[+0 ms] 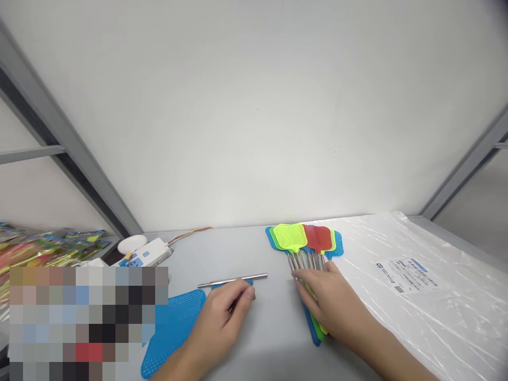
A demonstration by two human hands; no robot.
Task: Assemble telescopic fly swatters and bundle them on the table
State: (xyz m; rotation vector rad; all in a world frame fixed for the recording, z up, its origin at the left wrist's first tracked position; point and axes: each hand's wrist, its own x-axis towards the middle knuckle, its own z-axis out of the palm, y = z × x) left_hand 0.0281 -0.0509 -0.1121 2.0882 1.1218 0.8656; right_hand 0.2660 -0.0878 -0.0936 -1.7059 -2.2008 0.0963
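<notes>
Loosely curled above the grey table, my left hand [224, 317] has its thumb near the bent fingers; whatever they hold, if anything, is hidden. A blue mesh fly swatter head [174, 330] lies beside its wrist. Just past the knuckles, a thin metal rod [254, 277] lies crosswise, with a blue piece partly showing under it. My right hand [327, 301] is closed over the shafts of several fly swatters [291, 236] in yellow, green, blue and red. Their mesh heads fan out toward the wall, and blue, green and yellow handle ends stick out below my palm.
A clear plastic sheet or bag [448, 317] with a printed label [410, 275] covers the right side. At left are a white power strip [148, 254], a round white object [132, 244] and colourful packages [51, 248]. A pixelated patch hides the lower left. A white wall [257, 132] stands behind.
</notes>
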